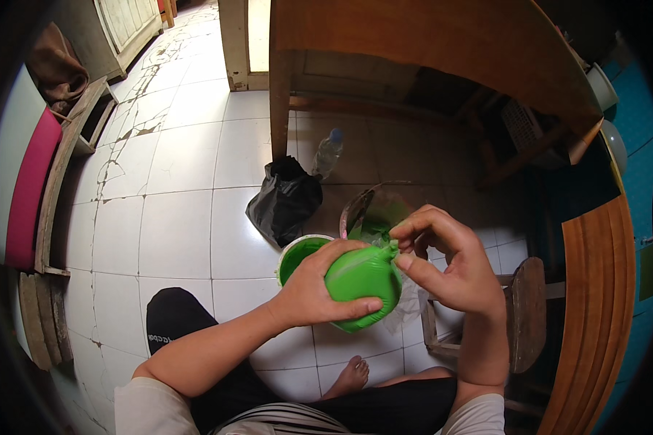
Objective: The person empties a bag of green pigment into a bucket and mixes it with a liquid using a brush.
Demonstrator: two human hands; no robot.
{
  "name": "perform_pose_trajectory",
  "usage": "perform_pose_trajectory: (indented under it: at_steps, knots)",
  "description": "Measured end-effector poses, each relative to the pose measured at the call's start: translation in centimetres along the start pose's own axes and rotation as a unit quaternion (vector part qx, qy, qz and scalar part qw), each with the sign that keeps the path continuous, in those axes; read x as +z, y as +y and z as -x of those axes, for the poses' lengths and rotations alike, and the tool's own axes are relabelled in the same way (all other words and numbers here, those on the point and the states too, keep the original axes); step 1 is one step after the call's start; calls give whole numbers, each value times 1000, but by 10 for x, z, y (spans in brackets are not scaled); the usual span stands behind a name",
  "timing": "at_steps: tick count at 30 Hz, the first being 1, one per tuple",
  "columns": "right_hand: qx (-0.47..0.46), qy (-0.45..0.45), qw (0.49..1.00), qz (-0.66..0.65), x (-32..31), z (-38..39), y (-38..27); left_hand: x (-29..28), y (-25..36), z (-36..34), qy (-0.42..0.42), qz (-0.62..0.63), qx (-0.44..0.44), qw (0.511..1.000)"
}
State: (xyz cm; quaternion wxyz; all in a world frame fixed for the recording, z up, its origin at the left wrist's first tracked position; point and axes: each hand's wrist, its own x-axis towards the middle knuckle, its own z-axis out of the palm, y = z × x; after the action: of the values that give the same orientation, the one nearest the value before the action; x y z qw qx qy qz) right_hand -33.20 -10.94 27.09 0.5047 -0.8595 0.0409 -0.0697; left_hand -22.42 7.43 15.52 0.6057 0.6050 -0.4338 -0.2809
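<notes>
My left hand (313, 293) is wrapped around a plump green balloon-like pouch (363, 283), its thumb across the lower side. My right hand (450, 261) is closed at the pouch's narrow green neck, pinching it with thumb and fingertips. Behind the pouch stands a round tub (292, 257) with green inside, partly hidden by my left hand. Another container (363, 206) with crumpled clear plastic and green material sits beyond my hands, and more clear plastic (408, 308) lies under my right hand.
A black bag (281, 199) and plastic bottle (328, 156) lie on the white tiled floor (174, 225) ahead. A wooden table (428, 32) stands beyond. A small wooden stool (524, 312) and wooden panel (595, 304) are at right; a bench (80, 123) with pink padding lines the left.
</notes>
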Motion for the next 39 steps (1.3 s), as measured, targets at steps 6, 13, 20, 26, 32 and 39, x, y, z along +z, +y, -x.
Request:
perform_pose_trajectory:
  at_steps: [6, 13, 20, 26, 32, 39]
  knots:
    - [37, -35, 998, 20, 0, -1, -3, 0, -2, 1, -4, -14, 18, 1000]
    - [145, -38, 976, -158, 5, 6, 1, -2, -3, 0, -12, -65, 29, 997]
    - [207, -36, 948, -240, 13, 12, -5, -8, 3, -3, -58, -109, 31, 992]
    - [269, -40, 930, -248, 24, 44, -18, -2, 8, 5, -104, -105, 46, 988]
    - [133, -113, 980, 91, 9, 56, -28, 26, -1, 21, -140, -65, 17, 988]
    - [121, -207, 921, 307, 15, 65, -21, 66, -29, 32, -139, -70, 5, 988]
